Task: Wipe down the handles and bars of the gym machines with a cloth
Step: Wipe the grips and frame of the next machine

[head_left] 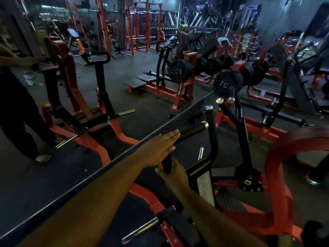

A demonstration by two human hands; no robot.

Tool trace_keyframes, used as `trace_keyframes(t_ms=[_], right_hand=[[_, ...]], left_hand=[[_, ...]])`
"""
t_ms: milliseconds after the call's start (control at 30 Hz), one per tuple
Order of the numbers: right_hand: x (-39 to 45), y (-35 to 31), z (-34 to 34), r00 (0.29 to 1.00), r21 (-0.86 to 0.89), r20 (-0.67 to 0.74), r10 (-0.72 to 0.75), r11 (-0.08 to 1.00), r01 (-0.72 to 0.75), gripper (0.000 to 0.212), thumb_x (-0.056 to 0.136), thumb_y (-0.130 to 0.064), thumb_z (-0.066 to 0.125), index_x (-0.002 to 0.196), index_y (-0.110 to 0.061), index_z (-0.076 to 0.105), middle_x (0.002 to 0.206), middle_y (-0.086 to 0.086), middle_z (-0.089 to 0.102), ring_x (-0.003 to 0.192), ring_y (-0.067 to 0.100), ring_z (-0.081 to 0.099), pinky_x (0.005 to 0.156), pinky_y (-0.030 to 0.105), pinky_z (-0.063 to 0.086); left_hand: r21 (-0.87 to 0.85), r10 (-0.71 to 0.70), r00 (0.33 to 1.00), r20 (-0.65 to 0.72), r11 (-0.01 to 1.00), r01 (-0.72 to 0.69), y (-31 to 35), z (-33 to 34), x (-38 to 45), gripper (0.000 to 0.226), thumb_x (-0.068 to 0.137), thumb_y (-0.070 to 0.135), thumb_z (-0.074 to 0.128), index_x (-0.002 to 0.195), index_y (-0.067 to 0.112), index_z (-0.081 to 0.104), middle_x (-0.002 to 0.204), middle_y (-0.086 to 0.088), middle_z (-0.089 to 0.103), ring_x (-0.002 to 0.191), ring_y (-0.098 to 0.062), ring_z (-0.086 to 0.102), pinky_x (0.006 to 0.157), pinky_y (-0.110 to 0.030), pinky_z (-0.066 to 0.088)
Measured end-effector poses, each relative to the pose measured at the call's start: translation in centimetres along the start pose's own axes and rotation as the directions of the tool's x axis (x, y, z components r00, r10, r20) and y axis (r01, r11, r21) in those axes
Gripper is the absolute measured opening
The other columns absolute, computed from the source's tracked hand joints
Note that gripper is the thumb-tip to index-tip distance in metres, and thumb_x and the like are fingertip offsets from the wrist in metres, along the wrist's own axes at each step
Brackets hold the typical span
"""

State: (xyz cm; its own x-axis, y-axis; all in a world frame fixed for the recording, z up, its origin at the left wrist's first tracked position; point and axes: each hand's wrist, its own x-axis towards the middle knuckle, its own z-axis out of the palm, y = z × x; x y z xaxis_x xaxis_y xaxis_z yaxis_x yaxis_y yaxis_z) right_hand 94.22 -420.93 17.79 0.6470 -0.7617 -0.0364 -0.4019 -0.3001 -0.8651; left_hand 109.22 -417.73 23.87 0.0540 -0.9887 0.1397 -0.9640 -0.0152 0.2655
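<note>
While the left hand (pixel 161 148) lies flat, the right hand (pixel 173 172) grips the bar (pixel 167 164).

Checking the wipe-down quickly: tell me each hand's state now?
Left hand: open, flat on the black handle.
Right hand: gripping the black bar.

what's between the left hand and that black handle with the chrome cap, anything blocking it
Nothing visible. The left hand lies flat with straight fingers already on the black handle. The right hand grips the bar below it. No cloth shows.
</note>
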Motion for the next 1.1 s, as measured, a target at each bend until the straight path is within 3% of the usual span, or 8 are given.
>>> trace_keyframes(t_ms=[100,200,333,433,533,733,1000,1100], right_hand=[[1.4,-1.6,-1.0,0.989,0.245,0.144,0.039,0.967,-0.074,0.023,0.086,-0.022,0.081,0.099,-0.013,0.064,0.080,0.003,0.072,0.069,0.015,0.067,0.084,0.051,0.059],[-2.4,0.1,1.7,0.989,0.260,-0.110,-0.101,0.957,0.127,0.064,0.085,-0.032,0.079,0.139,-0.039,0.046,0.134,-0.030,0.052,0.119,-0.016,0.050,0.104,0.025,0.049],[-5.0,1.3,4.6,0.969,0.024,-0.204,-0.142,0.988,0.150,0.106,0.083,-0.034,0.076,0.163,-0.036,0.006,0.163,-0.012,0.022,0.150,0.002,0.020,0.120,0.034,0.031],[-1.1,-0.8,2.4,0.969,0.148,-0.202,-0.139,0.974,0.171,0.067,0.086,-0.021,0.078,0.141,-0.037,0.043,0.137,-0.020,0.055,0.129,-0.009,0.048,0.102,0.014,0.044],[1.9,-2.2,0.5,0.989,0.335,-0.113,-0.097,0.933,0.130,0.043,0.088,-0.020,0.078,0.122,-0.031,0.056,0.119,-0.010,0.070,0.114,0.008,0.068,0.095,0.033,0.058],[-4.5,1.2,1.9,0.940,0.076,-0.223,-0.257,0.957,0.280,0.060,0.101,-0.020,0.065,0.150,-0.038,0.038,0.136,-0.032,0.045,0.126,-0.017,0.044,0.100,0.001,0.036],[-0.6,-0.1,-7.5,0.910,0.271,-0.352,-0.217,0.907,0.322,0.020,0.105,-0.026,0.059,0.120,-0.031,0.071,0.117,-0.012,0.073,0.110,0.004,0.068,0.088,0.027,0.058],[5.2,-2.3,-11.0,0.849,0.001,-0.447,-0.281,0.949,0.314,0.031,0.107,-0.021,0.051,0.135,-0.028,0.063,0.140,-0.014,0.062,0.130,0.003,0.057,0.106,0.029,0.050]], left_hand=[[0.021,0.001,1.000,0.004,1.000,-0.001,-0.7,0.0,-0.4,0.060,0.111,0.039,0.035,0.164,0.034,0.008,0.172,0.015,0.001,0.156,-0.010,0.016,0.128,-0.044,0.018],[0.001,-0.011,1.000,-0.005,1.000,0.011,-1.3,0.3,-0.9,0.060,0.110,0.043,0.033,0.163,0.038,0.004,0.171,0.016,0.002,0.156,-0.007,0.016,0.128,-0.045,0.020],[-0.033,-0.030,0.999,-0.014,0.999,0.029,-1.2,0.5,-0.8,0.060,0.111,0.038,0.037,0.162,0.038,0.005,0.170,0.018,0.004,0.156,-0.006,0.016,0.127,-0.044,0.022],[-0.020,-0.031,0.999,-0.008,0.999,0.031,-0.9,-0.1,-0.7,0.059,0.111,0.034,0.037,0.163,0.036,0.008,0.170,0.016,0.007,0.155,-0.005,0.015,0.129,-0.043,0.016],[-0.015,-0.033,0.999,-0.006,0.999,0.033,-0.8,-0.7,-0.8,0.059,0.111,0.030,0.039,0.163,0.033,0.013,0.170,0.015,0.010,0.155,-0.004,0.015,0.129,-0.041,0.015],[-0.050,-0.043,0.998,-0.047,0.998,0.041,-0.8,-0.4,-1.5,0.060,0.110,0.032,0.044,0.163,0.034,0.016,0.166,0.022,0.004,0.152,-0.009,0.026,0.125,-0.036,0.026],[-0.070,-0.057,0.995,-0.080,0.996,0.052,-0.7,-0.2,-1.8,0.059,0.109,0.033,0.047,0.163,0.030,0.022,0.169,0.012,0.019,0.153,-0.006,0.023,0.125,-0.039,0.026],[-0.057,-0.051,0.995,-0.089,0.997,0.046,-0.6,0.0,-1.9,0.059,0.109,0.033,0.046,0.163,0.030,0.021,0.169,0.011,0.018,0.153,-0.008,0.025,0.126,-0.039,0.026]])
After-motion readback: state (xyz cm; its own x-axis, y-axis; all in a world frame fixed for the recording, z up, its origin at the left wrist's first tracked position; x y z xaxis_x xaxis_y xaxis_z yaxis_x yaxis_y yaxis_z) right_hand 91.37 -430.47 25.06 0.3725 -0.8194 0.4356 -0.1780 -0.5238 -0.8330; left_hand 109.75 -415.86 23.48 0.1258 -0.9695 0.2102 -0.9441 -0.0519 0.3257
